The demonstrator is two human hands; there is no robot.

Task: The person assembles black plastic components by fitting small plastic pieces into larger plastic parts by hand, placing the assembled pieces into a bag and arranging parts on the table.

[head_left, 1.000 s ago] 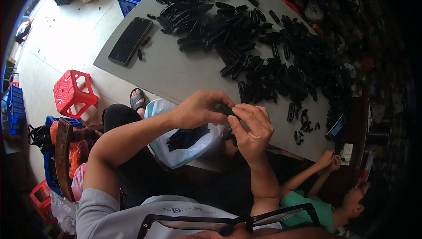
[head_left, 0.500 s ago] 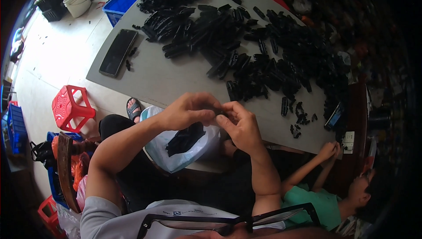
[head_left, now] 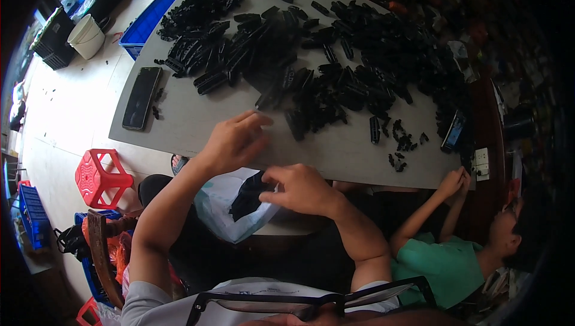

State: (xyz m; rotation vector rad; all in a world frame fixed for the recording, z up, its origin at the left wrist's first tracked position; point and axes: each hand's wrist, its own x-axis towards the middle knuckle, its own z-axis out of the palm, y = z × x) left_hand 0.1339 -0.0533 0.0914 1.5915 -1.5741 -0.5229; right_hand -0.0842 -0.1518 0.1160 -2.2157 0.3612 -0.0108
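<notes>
My left hand (head_left: 235, 141) reaches over the near edge of the table, fingers apart and slightly blurred, with nothing visible in them. Just beyond its fingertips lie loose black plastic pieces (head_left: 272, 93), long and clip-like, part of a wide heap. My right hand (head_left: 302, 189) is over the right side of a white plastic bag (head_left: 230, 228) on my lap, thumb and fingers parted. Inside the bag rest black pieces (head_left: 245, 199), partly covered by that hand. I see no piece in either hand.
A dark phone (head_left: 142, 98) lies at the table's left; another phone (head_left: 453, 131) leans at its right edge. A person in a green shirt (head_left: 440, 266) sits at right. A red stool (head_left: 103, 180), blue crate (head_left: 153, 20) and white bucket (head_left: 87, 37) stand on the floor.
My hands were together with fingertips meeting; now they are apart. The left has gone up and left toward the heap, the right down to the bag. The view has shifted a little.
</notes>
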